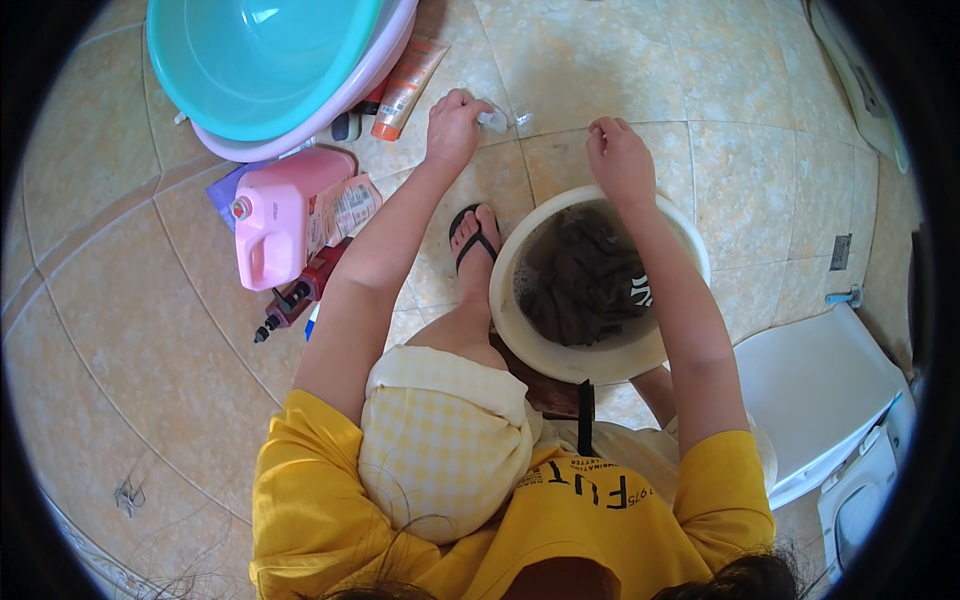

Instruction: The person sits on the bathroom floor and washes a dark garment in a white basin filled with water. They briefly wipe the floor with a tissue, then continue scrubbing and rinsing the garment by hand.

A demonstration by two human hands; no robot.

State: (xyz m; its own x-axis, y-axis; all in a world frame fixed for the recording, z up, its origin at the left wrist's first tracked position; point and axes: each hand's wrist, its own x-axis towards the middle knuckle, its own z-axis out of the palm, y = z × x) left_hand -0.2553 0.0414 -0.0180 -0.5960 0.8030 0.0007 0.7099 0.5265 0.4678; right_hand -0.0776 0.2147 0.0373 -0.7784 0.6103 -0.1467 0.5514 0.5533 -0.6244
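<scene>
My left hand [454,129] pinches a small translucent whitish piece [493,120], possibly plastic, above the tiled floor. Beyond the far rim of a cream round bucket [501,300] is my right hand [621,161], its fingers curled together with nothing visible in them. The right forearm passes over the bucket. Inside, dark wet cloth [581,281] with a white printed mark lies in cloudy water, with some foam along the left side. The bucket stands between my legs.
A turquoise basin [262,75] rests in a lilac basin [405,37] at upper left. Near them lie an orange-capped tube [409,86], a pink jug [270,217], a printed pouch [345,206] and a dark red pump bottle [304,289]. A white boxy appliance [825,397] stands at right.
</scene>
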